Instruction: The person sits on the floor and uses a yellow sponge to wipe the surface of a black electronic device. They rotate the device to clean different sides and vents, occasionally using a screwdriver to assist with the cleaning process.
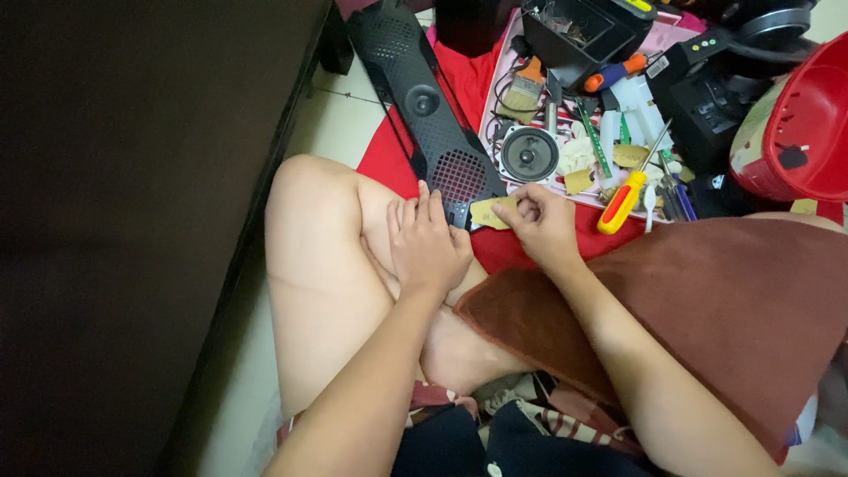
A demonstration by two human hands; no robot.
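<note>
My left hand (pixel 427 243) rests flat on my bent leg, its fingertips touching the near end of a long black perforated plastic panel (pixel 430 115). My right hand (pixel 541 221) pinches a small tan piece of card or sponge (pixel 488 213) against the red cloth (pixel 389 159), right beside the panel's end. A round grey speaker (pixel 528 155) lies just beyond my right hand on the pink tray.
A pink tray (pixel 506 62) holds a brush, a red-and-yellow screwdriver (pixel 621 201), several small tools and a black box. A red bucket (pixel 799 124) stands at the right. Brown cloth (pixel 707 309) covers my right leg. Dark furniture (pixel 132 221) fills the left.
</note>
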